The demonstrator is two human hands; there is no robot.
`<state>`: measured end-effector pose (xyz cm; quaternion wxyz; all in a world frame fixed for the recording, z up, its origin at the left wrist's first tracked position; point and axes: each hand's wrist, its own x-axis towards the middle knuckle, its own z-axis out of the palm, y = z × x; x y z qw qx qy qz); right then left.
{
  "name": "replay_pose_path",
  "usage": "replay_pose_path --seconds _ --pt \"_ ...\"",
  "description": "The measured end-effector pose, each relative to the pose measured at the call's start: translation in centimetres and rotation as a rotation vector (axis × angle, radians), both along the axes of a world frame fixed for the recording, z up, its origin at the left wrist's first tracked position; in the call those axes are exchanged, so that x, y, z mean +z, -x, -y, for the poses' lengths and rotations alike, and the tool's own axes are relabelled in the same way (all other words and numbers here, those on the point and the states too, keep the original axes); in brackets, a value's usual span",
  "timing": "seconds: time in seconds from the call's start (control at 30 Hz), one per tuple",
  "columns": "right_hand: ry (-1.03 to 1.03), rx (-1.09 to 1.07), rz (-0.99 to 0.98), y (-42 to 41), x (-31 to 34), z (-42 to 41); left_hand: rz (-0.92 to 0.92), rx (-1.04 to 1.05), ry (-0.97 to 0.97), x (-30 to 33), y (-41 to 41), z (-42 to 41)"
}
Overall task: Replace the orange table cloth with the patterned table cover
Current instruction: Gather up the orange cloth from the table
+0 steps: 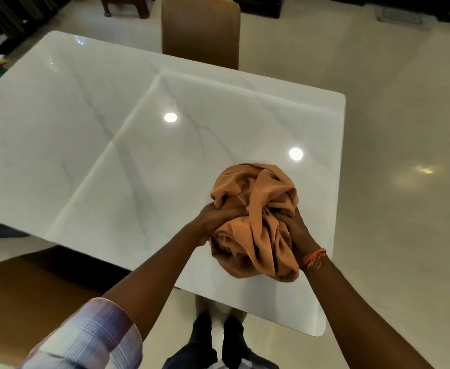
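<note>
Orange table cloth (pixel 255 222), one bundle, two hands (pixel 258 222) gripping.

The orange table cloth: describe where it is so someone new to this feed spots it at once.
Start at the white marble table that fills the middle of the view, then go to its near right corner. There the orange table cloth is bunched into a ball, gripped by the left hand and right hand. It is the only crumpled fabric there; the brown chair beyond is smooth and upright.

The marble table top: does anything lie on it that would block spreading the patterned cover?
Nothing visible does. The orange table cloth is bunched up, gripped by the left hand and right hand. The table top is bare.
</note>
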<state>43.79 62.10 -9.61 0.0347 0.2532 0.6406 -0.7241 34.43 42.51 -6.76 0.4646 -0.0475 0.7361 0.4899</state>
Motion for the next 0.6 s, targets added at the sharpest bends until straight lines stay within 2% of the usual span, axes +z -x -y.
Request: replay_pose_path --seconds 0.1,0.3,0.6 --pt "0.058 0.023 -0.027 0.5 0.4 3.1 0.017 0.108 -0.039 1.5 -0.5 3.1" --pt "0.055 0.293 -0.108 2.7 2.7 13.4 -0.085 0.366 -0.018 3.9 -3.3 14.8" --pt "-0.025 0.623 -0.295 4.5 9.5 36.7 -0.404 0.688 -0.107 10.1 -9.7 37.7"
